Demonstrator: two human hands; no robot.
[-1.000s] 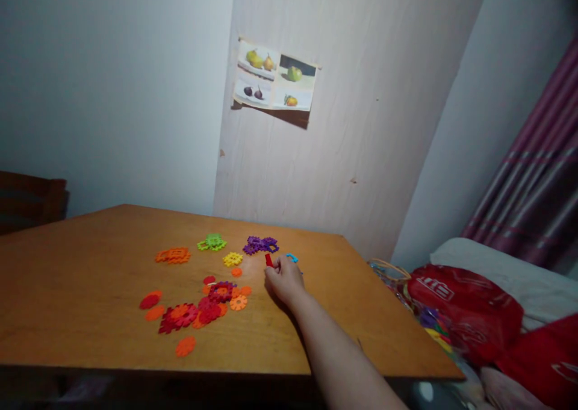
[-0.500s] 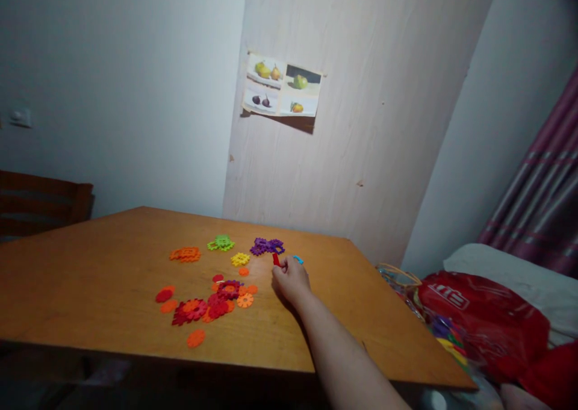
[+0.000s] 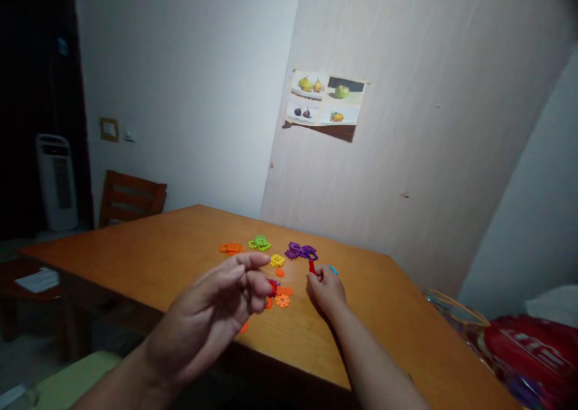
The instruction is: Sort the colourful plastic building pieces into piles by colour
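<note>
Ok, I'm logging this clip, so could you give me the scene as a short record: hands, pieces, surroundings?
Left hand: raised, fingers loosely curled, nothing visibly held
Right hand: pinching a red piece, table beneath
Beside right hand: blue piece, partly hidden
Piles: purple pile, green pile, yellow pile, orange pile
Loose: orange discs, some partly behind the left hand
Wall: fruit picture
Beyond table, left: wooden chair

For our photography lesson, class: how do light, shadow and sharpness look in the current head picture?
Head view: dim, nearly black at upper left; a shadow beside the right forearm darkens the brown wooden table; the small red piece in the bare right hand looks soft.
</note>
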